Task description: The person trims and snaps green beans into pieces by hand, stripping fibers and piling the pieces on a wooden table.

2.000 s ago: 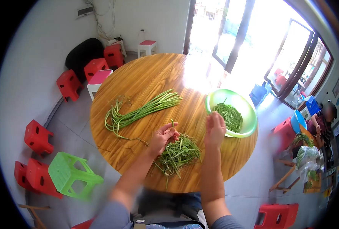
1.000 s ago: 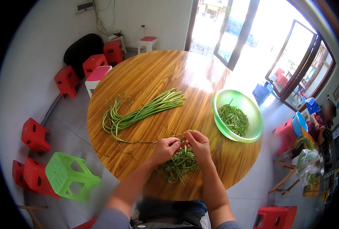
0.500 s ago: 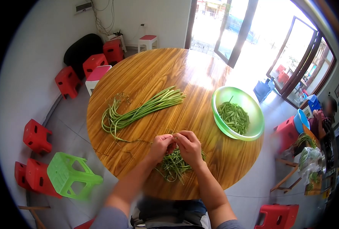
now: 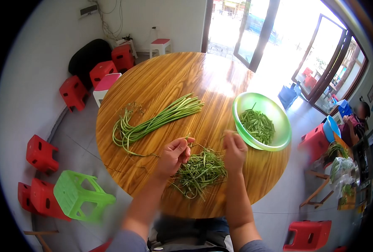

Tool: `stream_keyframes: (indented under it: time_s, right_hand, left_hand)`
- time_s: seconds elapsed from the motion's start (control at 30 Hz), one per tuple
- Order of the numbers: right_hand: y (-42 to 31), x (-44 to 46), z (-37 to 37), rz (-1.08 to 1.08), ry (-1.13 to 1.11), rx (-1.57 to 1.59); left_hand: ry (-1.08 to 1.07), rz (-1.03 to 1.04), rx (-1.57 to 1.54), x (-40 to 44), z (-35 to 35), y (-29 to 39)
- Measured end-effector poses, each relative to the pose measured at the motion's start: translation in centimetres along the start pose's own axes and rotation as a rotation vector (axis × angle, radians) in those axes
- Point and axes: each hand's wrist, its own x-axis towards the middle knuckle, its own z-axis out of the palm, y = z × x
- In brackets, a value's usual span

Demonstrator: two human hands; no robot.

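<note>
My left hand (image 4: pixel 174 156) is closed in a pinch on a thin green stem, just left of the pile of green scraps (image 4: pixel 203 171). Closed too, my right hand (image 4: pixel 235 152) is right of the pile and near the bowl; whatever lies between its fingers is too small and blurred to name. The pale green bowl (image 4: pixel 282 126) holds short cut green pieces (image 4: pixel 257 126). A bundle of long green stems (image 4: pixel 161 122) lies at the left of the round wooden table (image 4: pixel 178 75), its thin ends curling over the wood.
Red stools (image 4: pixel 41 154) and a green stool (image 4: pixel 79 195) stand on the floor at the left. Another red stool (image 4: pixel 307 235) is at the lower right. Beyond the table, a person (image 4: pixel 354 126) is by a red stool with a blue basin (image 4: pixel 331 128). Glass doors (image 4: pixel 253 33) stand open.
My hands were together over the scrap pile and have moved apart. The right hand has gone right, toward the bowl; the left has shifted slightly left. More of the pile shows between them.
</note>
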Motion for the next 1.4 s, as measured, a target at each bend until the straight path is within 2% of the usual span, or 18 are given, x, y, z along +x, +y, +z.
stream_keyframes:
  time_s: [0.07, 0.2, 0.3, 0.4, 0.5, 0.6, 0.73, 0.83, 0.93, 1.0, 1.07, 1.13, 1.2, 1.23, 1.27, 1.3, 1.37, 1.4]
  right_hand:
    - [-1.8, 0.9, 0.6, -0.027, 0.413, 0.341]
    - [-0.3, 0.4, -1.1, 0.297, 0.231, 0.239]
    - [-0.9, -0.8, 0.9, 0.412, -0.087, 0.08]
    - [-2.0, -2.0, 2.6, 0.43, -0.349, -0.122]
    - [-0.9, -2.0, 1.9, 0.367, -0.411, 0.012]
    - [0.9, -1.9, 1.8, -0.18, -0.346, -0.357]
    - [0.3, -2.5, 2.6, -0.574, -0.288, -0.642]
    - [0.2, -2.5, 2.5, -0.582, -0.309, -0.639]
    - [0.0, -2.6, 2.5, -0.493, -0.363, -0.575]
    - [-0.1, -2.6, 2.4, -0.283, -0.438, -0.397]
    - [-0.1, -2.7, 2.3, -0.12, -0.484, -0.225]
    - [-0.3, -2.5, 2.0, -0.005, -0.511, -0.064]
    - [-0.7, -2.3, 1.2, 0.171, -0.607, 0.177]
    - [-0.8, -2.3, 1.1, 0.26, -0.65, 0.302]
    - [-0.4, -2.2, 1.1, 0.258, -0.693, 0.43]
    - [-0.6, -2.2, 1.0, 0.325, -0.7, 0.348]
    - [-1.4, -2.2, 0.7, 0.459, -0.709, 0.179]
    - [-1.3, -2.2, 0.8, 0.42, -0.742, -0.012]
  left_hand:
    - [-0.037, -0.114, 0.049, 0.0, 0.6, 0.0]
    - [-0.033, -0.32, -0.193, 0.0, 1.8, 0.4]
    - [-0.09, -0.284, -0.013, 0.0, 1.7, 0.3]
    - [-0.135, -0.303, 0.056, 0.1, 1.3, 0.0]
    - [-0.149, -0.333, 0.028, 0.0, 1.6, -0.1]
    - [-0.084, -0.377, -0.198, 0.0, 1.1, -1.9]
    - [-0.099, -0.38, -0.469, 0.2, 0.3, -4.5]
    - [-0.119, -0.371, -0.551, 0.3, 0.3, -4.9]
    - [-0.084, -0.4, -0.593, 0.4, -0.1, -5.0]
    - [0.002, -0.431, -0.603, 0.5, -1.0, -6.1]
    - [0.088, -0.368, -0.5, 0.0, 0.2, -2.9]
    - [0.25, -0.336, -0.567, 0.7, 0.2, -1.6]
    - [0.507, -0.332, -0.799, 1.6, -1.6, -1.7]
    - [0.457, -0.212, -0.794, 1.5, -2.8, -1.9]
    - [0.404, -0.091, -0.785, 1.4, -4.1, -2.0]
    - [0.349, 0.029, -0.776, 1.4, -4.9, -1.8]
    - [0.362, 0.032, -0.784, 1.3, -5.6, -1.6]
    - [0.371, 0.033, -0.789, 1.3, -5.7, -1.5]
